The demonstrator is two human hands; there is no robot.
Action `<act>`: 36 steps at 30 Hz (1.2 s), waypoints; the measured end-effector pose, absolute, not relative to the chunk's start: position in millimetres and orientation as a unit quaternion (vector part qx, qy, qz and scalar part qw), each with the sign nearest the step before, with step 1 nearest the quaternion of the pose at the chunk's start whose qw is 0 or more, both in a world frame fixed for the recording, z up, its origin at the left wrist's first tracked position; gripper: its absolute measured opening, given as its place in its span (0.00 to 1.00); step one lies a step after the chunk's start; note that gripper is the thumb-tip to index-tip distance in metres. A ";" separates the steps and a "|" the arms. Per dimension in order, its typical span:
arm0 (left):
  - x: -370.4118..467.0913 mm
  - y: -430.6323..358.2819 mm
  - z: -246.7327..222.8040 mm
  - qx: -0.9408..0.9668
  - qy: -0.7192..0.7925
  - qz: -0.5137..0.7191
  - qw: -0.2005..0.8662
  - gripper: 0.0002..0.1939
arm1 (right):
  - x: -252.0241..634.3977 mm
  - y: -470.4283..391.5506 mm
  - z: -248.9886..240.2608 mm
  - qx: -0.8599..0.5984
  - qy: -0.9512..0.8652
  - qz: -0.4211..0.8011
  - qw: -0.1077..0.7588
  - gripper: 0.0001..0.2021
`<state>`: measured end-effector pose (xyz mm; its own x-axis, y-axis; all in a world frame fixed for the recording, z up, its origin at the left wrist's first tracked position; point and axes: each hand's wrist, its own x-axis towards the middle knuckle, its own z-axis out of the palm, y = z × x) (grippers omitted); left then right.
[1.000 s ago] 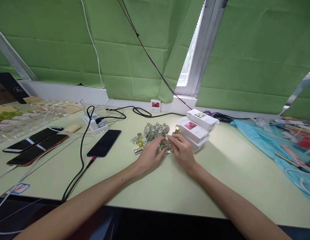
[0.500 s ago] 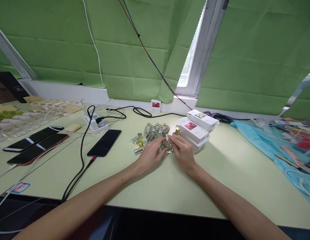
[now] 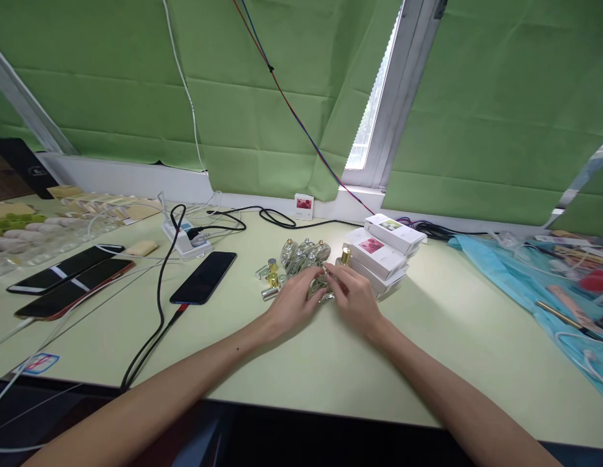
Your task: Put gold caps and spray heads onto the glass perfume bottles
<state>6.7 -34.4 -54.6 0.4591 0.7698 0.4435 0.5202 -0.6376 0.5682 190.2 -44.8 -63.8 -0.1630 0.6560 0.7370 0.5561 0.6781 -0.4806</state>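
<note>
Several clear glass perfume bottles (image 3: 302, 255) with gold necks lie grouped in the middle of the table. Directly in front of them, my left hand (image 3: 295, 297) curls its fingers around one glass bottle (image 3: 327, 296). My right hand (image 3: 356, 297) closes on that bottle from the other side, fingertips meeting near its top; most of it is hidden behind the fingers. To the left of the bottles are loose gold caps (image 3: 273, 279) and a silver cap (image 3: 269, 294). Another gold cap (image 3: 346, 255) stands just beyond my right hand, beside the boxes.
White boxes (image 3: 379, 254) with flower pictures are stacked at right, and one small box (image 3: 304, 206) stands by the wall. A phone (image 3: 204, 279), a power strip (image 3: 181, 240) and black cables occupy the left. Blue sheeting (image 3: 506, 279) covers the right edge under clutter.
My fingers have shifted slightly at the bottle's top, the right fingertips moving a little lower and closer to the left ones. Everything else on the table stays put.
</note>
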 end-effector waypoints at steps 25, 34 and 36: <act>8.8 -36.8 -58.0 0.831 0.382 0.367 0.167 0.25 | 192.1 -40.7 -66.8 -0.391 -0.756 0.040 0.523 0.14; 9.5 -38.2 -56.8 0.831 0.389 0.358 0.175 0.26 | 190.5 -41.2 -65.0 -0.388 -0.756 0.034 0.526 0.13; 9.8 -38.6 -56.4 0.830 0.393 0.354 0.177 0.26 | 190.0 -40.5 -65.5 -0.388 -0.756 0.029 0.527 0.13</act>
